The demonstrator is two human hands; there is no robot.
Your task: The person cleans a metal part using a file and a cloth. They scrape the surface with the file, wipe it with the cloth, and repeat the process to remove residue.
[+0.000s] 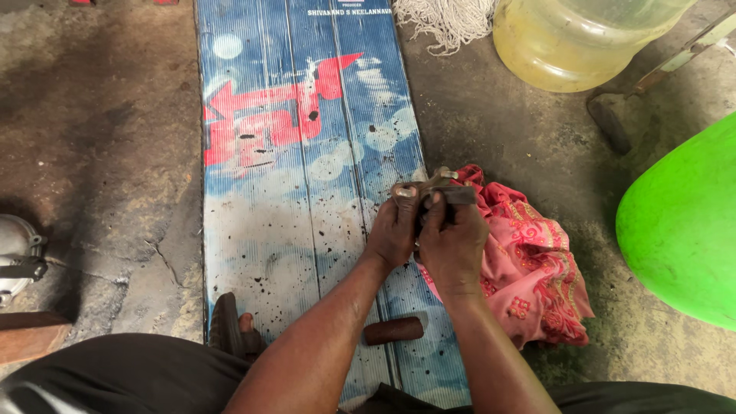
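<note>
I see both hands meeting over the right edge of the printed sheet (307,153) on the floor. The left hand (392,234) and the right hand (452,245) press together, fingers curled tight around a small grey metal part (445,188), which sits between them, just above the pink cloth (529,268). The cloth lies crumpled beside the sheet, under the right hand. A short brown cylinder (392,330) lies on the sheet between the forearms. A yellowish jug (575,46) and a green seat (682,222) stand well apart.
</note>
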